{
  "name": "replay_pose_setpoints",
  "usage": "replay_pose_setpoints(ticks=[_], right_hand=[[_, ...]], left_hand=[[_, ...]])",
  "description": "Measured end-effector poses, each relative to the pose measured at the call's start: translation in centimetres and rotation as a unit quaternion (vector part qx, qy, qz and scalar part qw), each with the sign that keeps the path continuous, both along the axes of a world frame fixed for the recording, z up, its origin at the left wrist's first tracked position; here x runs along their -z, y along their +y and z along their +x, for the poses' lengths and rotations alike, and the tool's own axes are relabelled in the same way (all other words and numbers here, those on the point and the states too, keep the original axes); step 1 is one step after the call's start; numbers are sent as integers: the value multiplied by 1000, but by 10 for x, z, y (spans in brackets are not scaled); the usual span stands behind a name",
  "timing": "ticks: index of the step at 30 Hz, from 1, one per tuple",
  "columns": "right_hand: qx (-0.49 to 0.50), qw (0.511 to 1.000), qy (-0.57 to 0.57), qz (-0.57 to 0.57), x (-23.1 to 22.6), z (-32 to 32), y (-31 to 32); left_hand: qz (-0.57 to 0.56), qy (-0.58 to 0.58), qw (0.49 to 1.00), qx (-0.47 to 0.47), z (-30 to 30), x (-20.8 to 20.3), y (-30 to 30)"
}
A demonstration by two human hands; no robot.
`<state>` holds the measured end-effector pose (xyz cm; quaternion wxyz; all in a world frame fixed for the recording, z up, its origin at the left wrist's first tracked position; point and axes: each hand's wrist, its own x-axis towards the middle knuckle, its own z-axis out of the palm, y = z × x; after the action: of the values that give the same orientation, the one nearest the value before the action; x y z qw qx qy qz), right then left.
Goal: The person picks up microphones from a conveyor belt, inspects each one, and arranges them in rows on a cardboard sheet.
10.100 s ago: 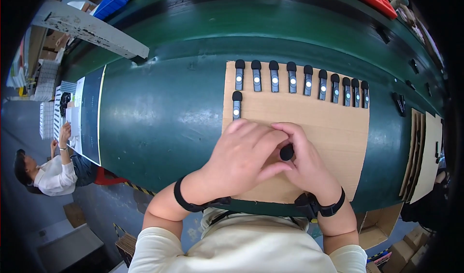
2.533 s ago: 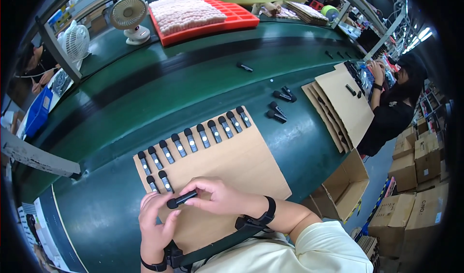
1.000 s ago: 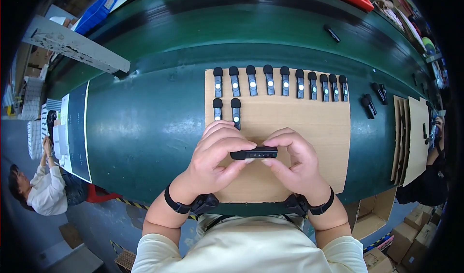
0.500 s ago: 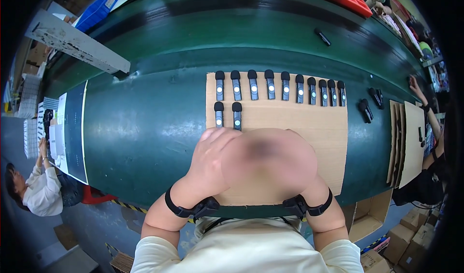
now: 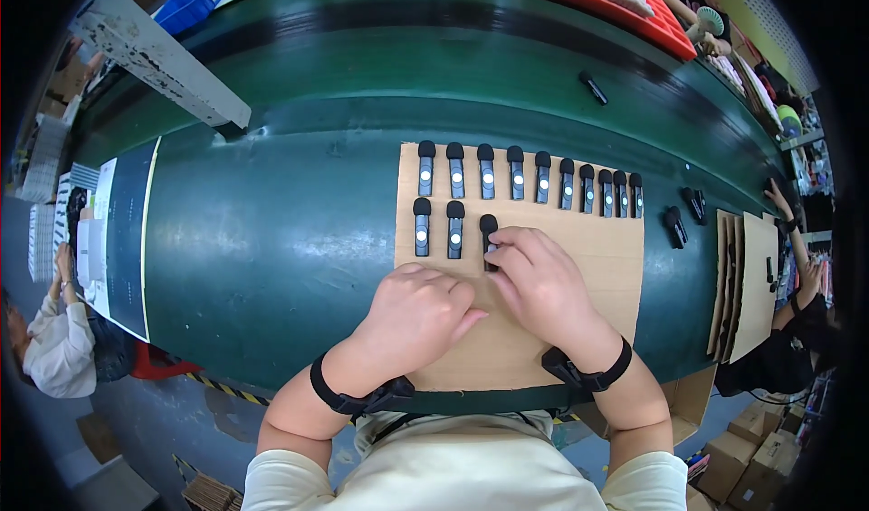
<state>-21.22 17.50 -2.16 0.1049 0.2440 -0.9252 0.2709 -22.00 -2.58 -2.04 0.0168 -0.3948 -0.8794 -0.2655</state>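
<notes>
Small black clip-on microphones with foam tops lie in rows on a flat cardboard sheet [image 5: 579,330]. Several fill the far row, among them a microphone [image 5: 487,171]. Two more, a left one [image 5: 422,227] and its neighbour [image 5: 455,230], lie in the nearer row. My right hand [image 5: 548,285] pinches a third microphone [image 5: 489,230] beside them, its foam top pointing away from me and its lower part partly covered by my fingers. My left hand [image 5: 412,316] rests just below this row, fingers curled under and thumb pointing right; whatever its fingers hold is hidden.
Loose microphones [image 5: 676,228] lie right of the sheet, and another [image 5: 593,87] lies farther back. Cardboard sheets [image 5: 751,285] stand at the right near a co-worker's arm [image 5: 787,217]. A metal post [image 5: 163,58] rises at the left. A red tray [image 5: 615,4] sits at the back.
My hands, close together and blurred before, are now apart. My right hand has reached forward and set a microphone against the sheet in the nearer row. The view has shifted slightly.
</notes>
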Motion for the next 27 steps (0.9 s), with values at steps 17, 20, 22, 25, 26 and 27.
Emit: replay_pose_setpoints(ticks=[17,20,22,25,26,27], right_hand=[[35,998,-37,20,-24,-41,20],[76,996,-14,43,-28,-87,49],[132,988,-11,83,-28,-121,66],[205,965,9,163,-19,-172,92],[207,965,9,161,-15,-186,102],[240,953,-11,185,-10,-198,112]], left_hand=[[6,-12,1000,-13,-2,-2,2],[15,-12,1000,-18,-3,-1,2],[9,-14,1000,-17,-3,-1,2],[12,-14,1000,-18,-3,0,0],[14,-13,1000,-16,-4,-2,2],[16,-13,1000,-13,-4,-3,4]])
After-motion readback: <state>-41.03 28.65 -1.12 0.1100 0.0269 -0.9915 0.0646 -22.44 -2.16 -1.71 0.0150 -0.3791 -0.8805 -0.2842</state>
